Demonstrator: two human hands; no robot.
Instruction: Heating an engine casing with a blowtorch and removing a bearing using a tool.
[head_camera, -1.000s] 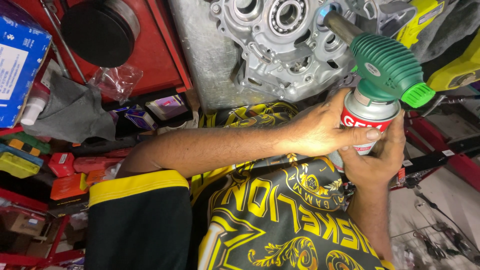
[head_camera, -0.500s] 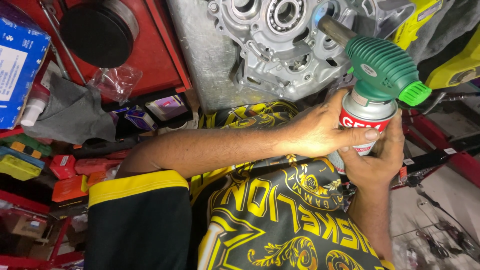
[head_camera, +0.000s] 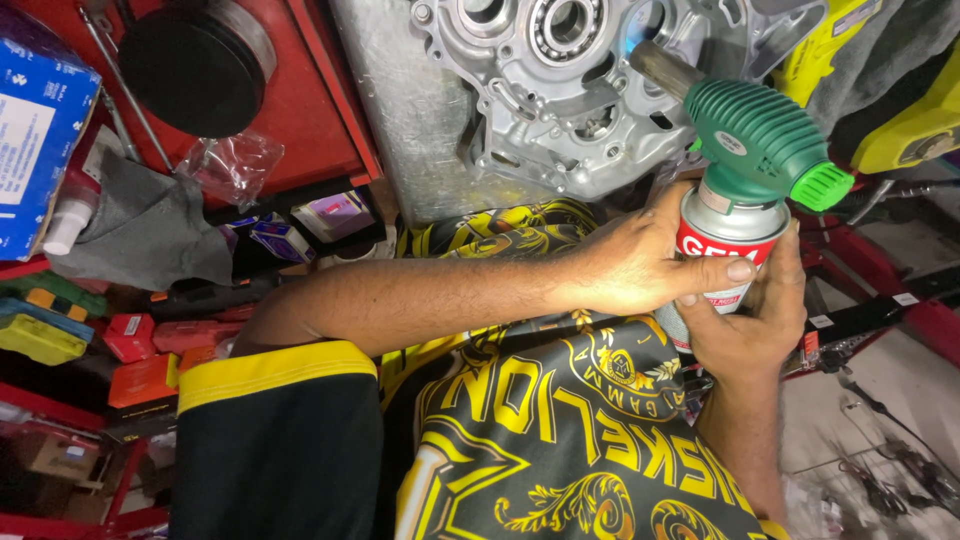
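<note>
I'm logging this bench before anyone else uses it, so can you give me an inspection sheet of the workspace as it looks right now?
Surface: grey metal sheet beside a red tray.
Job's things: gas canister with a green torch head; its metal nozzle points at the silver engine case, which shows a bearing.
Clutter: grey rag, clear plastic bag, black round lid, blue box, small red and yellow boxes.
Grippers: left hand and right hand both wrap the canister.
Cables: thin wires on the floor, lower right.
Surroundings: red frame bars, yellow object.
</note>
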